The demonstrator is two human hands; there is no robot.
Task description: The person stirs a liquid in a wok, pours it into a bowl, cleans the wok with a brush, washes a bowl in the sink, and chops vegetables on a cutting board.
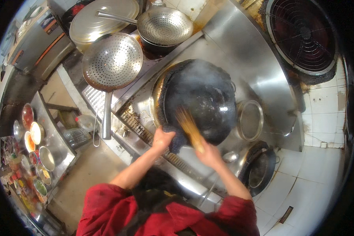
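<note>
A large blackened wok sits on the stove in front of me, with steam or smoke rising off its far side. My left hand grips a dark cloth at the wok's near left rim. In my right hand is the butt of a bamboo wok brush. The brush's bristles reach into the wok and look slightly blurred. Whether the bristle tips touch the metal, I cannot tell.
Two perforated strainers rest left of and behind the wok. A round sieve, a ladle and a smaller wok are on the right. Several bowls stand on a steel table at far left.
</note>
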